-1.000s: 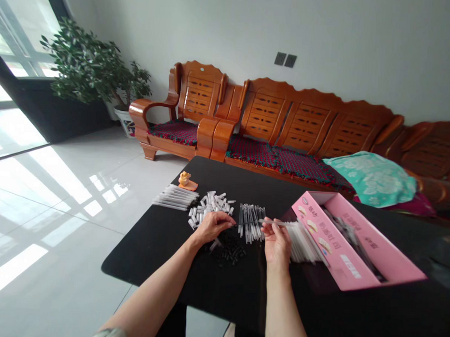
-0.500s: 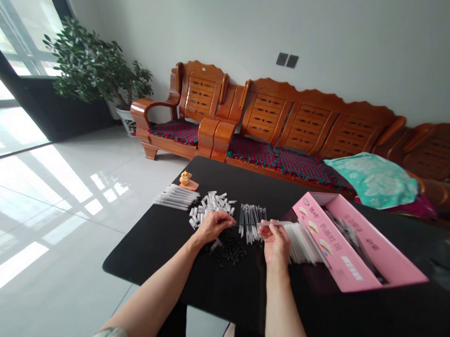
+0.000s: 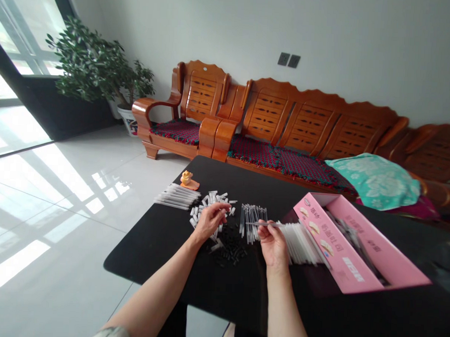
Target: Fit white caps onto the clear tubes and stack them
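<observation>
A person is sitting at a black table (image 3: 158,247), both bare forearms reaching forward over heaps of small pen parts. The right hand (image 3: 273,244) is pinching a slender tube (image 3: 262,223) between thumb and fingertips, holding it just above the tabletop. The tube's long axis is running left to right, almost level, and its free end is pointing toward the left hand (image 3: 210,220), which is sitting a short way off at the same height. The left hand is curling its fingers down onto a heap of short white caps (image 3: 218,197); the view is too small to tell whether it is gripping one or only touching them, though it is clearly the nearer hand to that heap. Between the two hands, a scatter of tiny black pieces (image 3: 231,249) is lying close to the person, and a row of thin clear refills (image 3: 253,215) is lying just beyond, under the held tube. A fan of white barrels (image 3: 304,244) is resting to the right of the right hand, touching the near wall of an open pink box (image 3: 355,268). The box is holding dark, thin items (image 3: 351,233) that are too blurred to identify. A neat bundle of white tubes (image 3: 175,197) is lying at the table's far left, near a small orange figurine (image 3: 187,179)
</observation>
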A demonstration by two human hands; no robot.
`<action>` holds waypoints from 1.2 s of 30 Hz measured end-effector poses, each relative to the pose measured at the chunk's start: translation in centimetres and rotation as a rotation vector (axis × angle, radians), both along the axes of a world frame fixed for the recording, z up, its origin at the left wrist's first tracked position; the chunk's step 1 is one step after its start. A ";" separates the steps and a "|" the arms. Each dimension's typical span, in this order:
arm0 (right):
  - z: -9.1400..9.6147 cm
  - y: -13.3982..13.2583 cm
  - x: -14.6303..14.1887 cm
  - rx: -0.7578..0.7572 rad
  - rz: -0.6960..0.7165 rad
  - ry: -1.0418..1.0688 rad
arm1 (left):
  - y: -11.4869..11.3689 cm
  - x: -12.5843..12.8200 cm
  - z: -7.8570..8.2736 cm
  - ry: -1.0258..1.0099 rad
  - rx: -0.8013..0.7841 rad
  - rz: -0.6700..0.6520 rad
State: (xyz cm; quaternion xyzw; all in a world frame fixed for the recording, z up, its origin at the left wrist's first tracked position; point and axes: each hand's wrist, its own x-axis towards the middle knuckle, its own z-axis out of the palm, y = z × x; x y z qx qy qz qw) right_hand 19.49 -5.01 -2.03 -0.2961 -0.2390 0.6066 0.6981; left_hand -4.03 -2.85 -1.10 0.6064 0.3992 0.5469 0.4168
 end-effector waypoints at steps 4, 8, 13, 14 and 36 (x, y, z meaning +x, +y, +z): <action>-0.4 0.3 1.2 0.007 -0.156 0.168 | 0.9 -2.1 -0.1 0.150 0.051 0.417; -0.3 0.2 0.8 -0.011 -0.104 0.183 | 0.6 -2.5 0.2 0.521 0.090 0.490; -0.3 0.2 0.3 0.004 -0.096 0.137 | -0.1 -1.4 0.6 0.821 0.042 0.474; -0.4 0.2 0.2 0.007 -0.091 0.125 | -0.1 -1.3 0.5 0.856 0.035 0.472; -0.3 0.0 -0.3 -0.015 -0.031 0.067 | 0.4 -0.9 0.7 0.116 0.017 0.349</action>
